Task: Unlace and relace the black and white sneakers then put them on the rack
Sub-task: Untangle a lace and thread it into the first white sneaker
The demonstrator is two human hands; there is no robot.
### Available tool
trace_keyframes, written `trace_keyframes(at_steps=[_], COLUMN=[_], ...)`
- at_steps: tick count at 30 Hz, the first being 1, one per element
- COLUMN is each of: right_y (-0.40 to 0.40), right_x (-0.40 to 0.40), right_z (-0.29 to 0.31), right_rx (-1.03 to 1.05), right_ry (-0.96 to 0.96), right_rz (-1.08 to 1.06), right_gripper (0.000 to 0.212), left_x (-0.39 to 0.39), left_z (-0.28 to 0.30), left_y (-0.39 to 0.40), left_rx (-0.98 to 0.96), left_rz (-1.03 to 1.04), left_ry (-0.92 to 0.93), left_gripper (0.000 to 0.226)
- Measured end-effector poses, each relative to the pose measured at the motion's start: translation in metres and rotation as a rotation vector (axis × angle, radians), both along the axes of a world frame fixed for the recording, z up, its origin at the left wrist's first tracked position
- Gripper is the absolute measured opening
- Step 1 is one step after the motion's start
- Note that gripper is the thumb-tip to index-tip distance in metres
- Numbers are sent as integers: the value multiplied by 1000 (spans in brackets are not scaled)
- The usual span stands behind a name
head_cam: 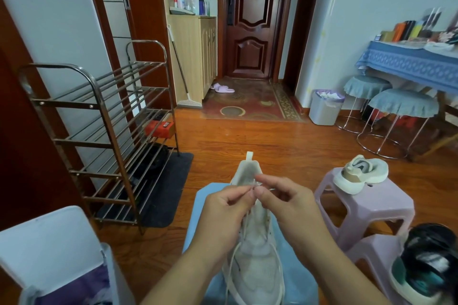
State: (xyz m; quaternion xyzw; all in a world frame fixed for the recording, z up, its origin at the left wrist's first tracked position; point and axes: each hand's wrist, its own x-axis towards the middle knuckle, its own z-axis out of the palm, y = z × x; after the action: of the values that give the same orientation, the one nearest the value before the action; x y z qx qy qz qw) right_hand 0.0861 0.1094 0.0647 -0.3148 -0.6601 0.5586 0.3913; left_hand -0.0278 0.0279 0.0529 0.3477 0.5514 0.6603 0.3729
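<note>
Both hands (223, 210) (285, 203) pinching lace (251, 189) — sneaker (255, 255), stool edge (198, 225)

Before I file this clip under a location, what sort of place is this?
Most likely a home entryway or living area: a metal shoe rack by the wall, a wooden front door with slippers near it, and stools beside a cloth-covered table.

Rack (104, 136) left, sneaker (255, 242) centre on stool (198, 228), second sneaker (359, 173) right

Bottom edge crops the sneaker's (255, 250) toe; hands hide its eyelets.
</note>
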Motion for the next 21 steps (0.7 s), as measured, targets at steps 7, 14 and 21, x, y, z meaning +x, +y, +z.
trace_keyframes(at_steps=[7, 14, 21], right_y=[12, 27, 74], right_x=[-3, -19, -61], right_z=[1, 40, 112], right_rx=[53, -7, -128], right_ry=[-56, -36, 316], right_rz=[-15, 3, -41], right_gripper=[14, 13, 16], left_x=[-10, -23, -19], left_z=[-10, -40, -39], left_y=[3, 6, 3], left_rx=[-46, -253, -260], left_rz=[-68, -225, -219], left_ry=[242, 577, 577], left_gripper=[12, 28, 22])
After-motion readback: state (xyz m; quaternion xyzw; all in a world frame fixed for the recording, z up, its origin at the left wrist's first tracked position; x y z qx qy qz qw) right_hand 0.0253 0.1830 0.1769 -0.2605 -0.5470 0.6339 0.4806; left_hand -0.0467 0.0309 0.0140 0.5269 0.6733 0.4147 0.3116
